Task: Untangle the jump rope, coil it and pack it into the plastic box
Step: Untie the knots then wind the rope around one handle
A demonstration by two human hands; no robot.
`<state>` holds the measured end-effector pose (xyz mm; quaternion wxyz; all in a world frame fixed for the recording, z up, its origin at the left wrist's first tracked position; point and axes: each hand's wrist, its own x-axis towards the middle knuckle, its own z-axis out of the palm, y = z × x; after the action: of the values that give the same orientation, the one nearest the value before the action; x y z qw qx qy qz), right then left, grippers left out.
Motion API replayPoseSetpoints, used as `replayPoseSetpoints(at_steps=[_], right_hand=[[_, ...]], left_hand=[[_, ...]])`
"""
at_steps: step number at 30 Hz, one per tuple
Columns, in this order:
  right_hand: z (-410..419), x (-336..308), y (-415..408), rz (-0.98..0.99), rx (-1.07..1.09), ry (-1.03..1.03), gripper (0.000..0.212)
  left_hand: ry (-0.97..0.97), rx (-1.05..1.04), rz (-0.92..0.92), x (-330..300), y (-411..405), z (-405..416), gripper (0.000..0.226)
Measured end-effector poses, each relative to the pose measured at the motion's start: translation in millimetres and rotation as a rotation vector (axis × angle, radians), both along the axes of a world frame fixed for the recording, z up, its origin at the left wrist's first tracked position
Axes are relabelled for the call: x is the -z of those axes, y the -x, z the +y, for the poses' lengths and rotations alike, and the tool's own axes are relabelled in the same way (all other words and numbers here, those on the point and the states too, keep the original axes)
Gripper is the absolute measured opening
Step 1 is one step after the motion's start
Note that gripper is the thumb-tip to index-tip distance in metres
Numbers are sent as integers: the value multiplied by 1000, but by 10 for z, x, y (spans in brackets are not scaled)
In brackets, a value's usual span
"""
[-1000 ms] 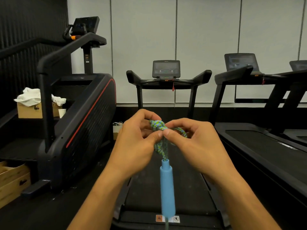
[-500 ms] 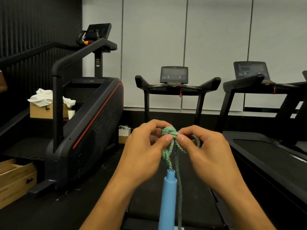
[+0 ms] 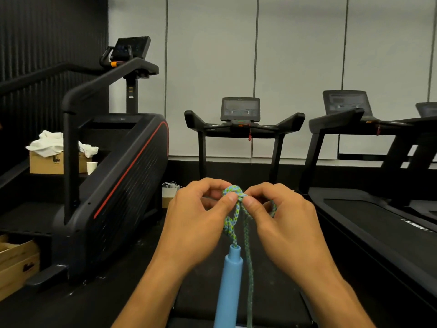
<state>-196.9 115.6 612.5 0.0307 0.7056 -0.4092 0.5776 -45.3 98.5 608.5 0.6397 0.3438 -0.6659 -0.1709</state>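
I hold a blue-green braided jump rope (image 3: pixel 233 221) in front of me, knotted at the top. My left hand (image 3: pixel 196 223) pinches the left side of the knot (image 3: pixel 233 191) between thumb and fingers. On the right side of the knot my right hand (image 3: pixel 286 226) pinches it the same way, with a loop of rope running behind its fingers. Below the knot a light blue handle (image 3: pixel 228 290) hangs straight down, and a second strand (image 3: pixel 248 268) hangs beside it. The plastic box is not in view.
A treadmill (image 3: pixel 241 121) stands straight ahead, its belt under my hands. A stair machine (image 3: pixel 118 176) is at the left, more treadmills (image 3: pixel 369 209) at the right. Cardboard boxes (image 3: pixel 50 162) with white cloth and a paper cup (image 3: pixel 91 167) sit far left; wooden crates (image 3: pixel 16 263) lie low left.
The view has shifted, so the room sits further right and lower in the frame. The knot has loosened slightly and a second strand now hangs beside the handle. Both hands keep pinching the knot.
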Motion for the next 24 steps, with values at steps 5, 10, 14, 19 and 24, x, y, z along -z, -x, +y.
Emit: replayPoseSetpoints(at_steps=[5, 10, 14, 19, 24], right_hand=[[15, -3, 33, 44, 69, 31, 8], [49, -3, 41, 55, 60, 9, 6], [53, -11, 49, 40, 60, 33, 6], [43, -30, 78, 24, 21, -13, 6], [27, -22, 44, 30, -13, -25, 6]], left_hand=[[11, -12, -25, 2, 69, 13, 8], [62, -88, -67, 15, 115, 3, 9], [81, -106, -70, 19, 137, 5, 11], [50, -76, -32, 6, 144, 20, 10], [16, -30, 8, 12, 118, 12, 10]])
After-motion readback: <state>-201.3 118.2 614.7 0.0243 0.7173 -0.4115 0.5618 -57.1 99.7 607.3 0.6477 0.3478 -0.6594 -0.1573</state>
